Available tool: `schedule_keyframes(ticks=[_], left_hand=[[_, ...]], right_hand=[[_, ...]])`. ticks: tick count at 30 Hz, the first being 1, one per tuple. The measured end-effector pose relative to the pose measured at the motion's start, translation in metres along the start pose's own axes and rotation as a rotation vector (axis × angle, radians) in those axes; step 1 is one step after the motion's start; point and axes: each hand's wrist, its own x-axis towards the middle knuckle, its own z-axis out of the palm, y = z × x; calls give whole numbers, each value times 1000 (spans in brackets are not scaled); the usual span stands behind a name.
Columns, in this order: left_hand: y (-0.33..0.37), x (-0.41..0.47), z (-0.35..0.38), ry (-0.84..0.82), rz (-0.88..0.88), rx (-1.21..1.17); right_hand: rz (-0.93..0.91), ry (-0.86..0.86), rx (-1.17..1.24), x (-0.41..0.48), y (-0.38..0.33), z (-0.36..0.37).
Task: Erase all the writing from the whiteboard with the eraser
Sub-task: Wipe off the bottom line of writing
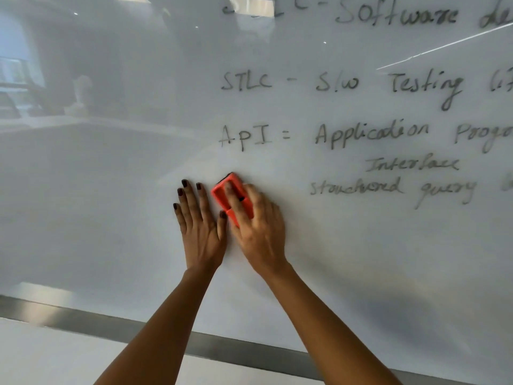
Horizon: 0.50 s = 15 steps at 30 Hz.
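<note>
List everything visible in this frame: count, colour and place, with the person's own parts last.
whiteboard: one, glossy white, fills the view
writing: several lines, dark marker, upper right, unerased
frame: one, grey metal strip along the board's bottom edge
eraser: one, orange-red, on the board below the "API" line
left hand: one, flat on the board, beside the eraser
right hand: one, gripping the eraser

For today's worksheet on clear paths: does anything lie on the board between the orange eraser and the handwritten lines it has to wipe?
Nothing visible does. The eraser, held by the right hand, sits on bare whiteboard just below "ApI". The left hand lies flat beside it, away from the writing.
</note>
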Motion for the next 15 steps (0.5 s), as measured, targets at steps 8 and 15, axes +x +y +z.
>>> schedule_keyframes(ticks=[8,15], left_hand=[[0,0,1,17,12,17],[2,-1,1,47,-11,26]], right_hand=[[-63,-20,19,4,2,-5],[472,127,76,4,8,-17]])
